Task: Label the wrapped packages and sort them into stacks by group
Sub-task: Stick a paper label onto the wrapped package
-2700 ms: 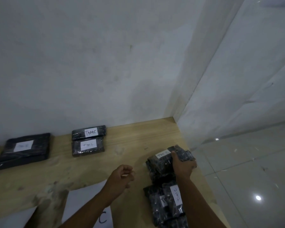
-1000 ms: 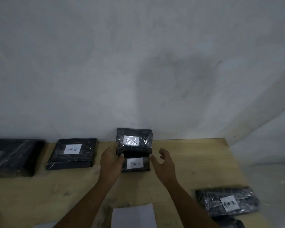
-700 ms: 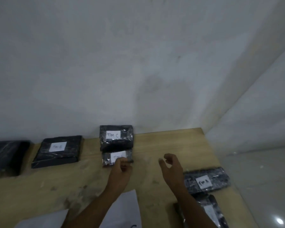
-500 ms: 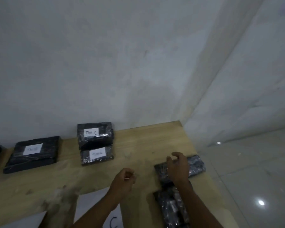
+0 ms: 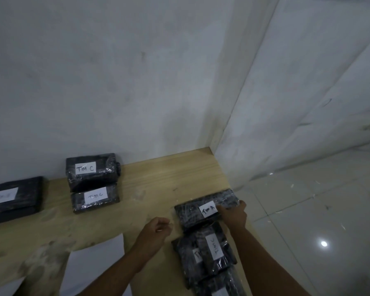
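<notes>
Plain white wall [image 5: 115, 82] behind a wooden counter [image 5: 158, 189] that ends in the corner, with shiny floor tiles [image 5: 308, 210] off to the right. So the right hand [image 5: 233, 214] is clamped on the Tim A package [image 5: 190, 213], fingers curled over its right end and thumb just beside the white label. That package lies flat near the counter's right edge, touching the messy pile [image 5: 214, 251] of black wrapped packages closer to the person; the top one there reads Tim C, turned sideways.

The left hand [image 5: 156, 229] hangs over bare wood just left of the pile, fingers loosely curled, and I can't see anything in it. The hands are apart, with the package's left end between them.

Back by the wall there's a tall Tim C package [image 5: 92, 174] with a lower Tim C package [image 5: 94, 198] touching its front. Further left is a flat black package [image 5: 11, 199] whose label is too blurry to read. A white sheet of paper [image 5: 96, 263] lies at the near edge.
</notes>
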### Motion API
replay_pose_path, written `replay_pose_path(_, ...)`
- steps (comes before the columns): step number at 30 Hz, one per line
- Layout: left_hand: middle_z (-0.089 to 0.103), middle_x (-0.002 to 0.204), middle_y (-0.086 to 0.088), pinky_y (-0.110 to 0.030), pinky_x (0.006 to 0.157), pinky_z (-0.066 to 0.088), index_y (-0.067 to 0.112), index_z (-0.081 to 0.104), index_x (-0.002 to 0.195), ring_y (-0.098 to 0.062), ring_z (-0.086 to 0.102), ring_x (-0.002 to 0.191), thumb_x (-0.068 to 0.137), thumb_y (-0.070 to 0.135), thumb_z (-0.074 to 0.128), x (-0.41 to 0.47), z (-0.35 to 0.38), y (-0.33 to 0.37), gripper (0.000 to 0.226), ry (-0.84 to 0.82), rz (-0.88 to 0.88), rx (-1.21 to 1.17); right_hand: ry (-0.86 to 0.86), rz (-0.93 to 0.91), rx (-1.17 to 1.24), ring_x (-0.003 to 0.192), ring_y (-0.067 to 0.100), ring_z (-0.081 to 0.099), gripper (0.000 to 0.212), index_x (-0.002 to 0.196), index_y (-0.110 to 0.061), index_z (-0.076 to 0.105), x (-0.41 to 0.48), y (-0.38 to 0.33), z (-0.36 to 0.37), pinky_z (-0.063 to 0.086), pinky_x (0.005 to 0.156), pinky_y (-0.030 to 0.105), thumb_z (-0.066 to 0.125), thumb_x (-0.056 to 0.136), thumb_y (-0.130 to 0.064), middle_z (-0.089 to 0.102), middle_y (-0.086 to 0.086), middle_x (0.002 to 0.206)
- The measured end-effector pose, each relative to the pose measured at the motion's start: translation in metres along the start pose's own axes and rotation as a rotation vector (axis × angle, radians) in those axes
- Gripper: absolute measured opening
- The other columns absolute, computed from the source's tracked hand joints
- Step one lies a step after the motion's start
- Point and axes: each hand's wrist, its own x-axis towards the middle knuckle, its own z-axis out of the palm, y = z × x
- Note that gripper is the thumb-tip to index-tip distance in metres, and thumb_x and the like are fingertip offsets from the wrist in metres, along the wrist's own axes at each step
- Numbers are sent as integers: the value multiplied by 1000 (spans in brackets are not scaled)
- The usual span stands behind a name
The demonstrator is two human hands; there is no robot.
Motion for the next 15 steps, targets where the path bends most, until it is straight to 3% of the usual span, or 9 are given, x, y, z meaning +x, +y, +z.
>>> replay_pose_path(5,62,118,-3,-28,75,50,20,59,105,-18,62,104,94,24,58,5,-9,-1,11,44,-2,-49,-1,104,-18,120,49,45,104,147,-14,18,11,-7,7,46,92,51,85,69,-32,32,31,141)
replay_pose_path(10,62,119,-3,-32,77,51,23,59,103,-18,61,104,94,23,59,9,-23,-6,9,75,3,-46,-1,177,33,124,53,38,114,150,-18,15,20,-14,11,45,97,57,89,64,-25,21,33,146)
replay_pose_path(15,61,119,-5,-30,75,51,21,59,103,-19,61,105,94,20,59,10,-31,-6,9,86,23,-65,17,227,211,117,51,44,111,149,-16,14,19,-26,7,49,89,52,87,66,-16,22,33,145)
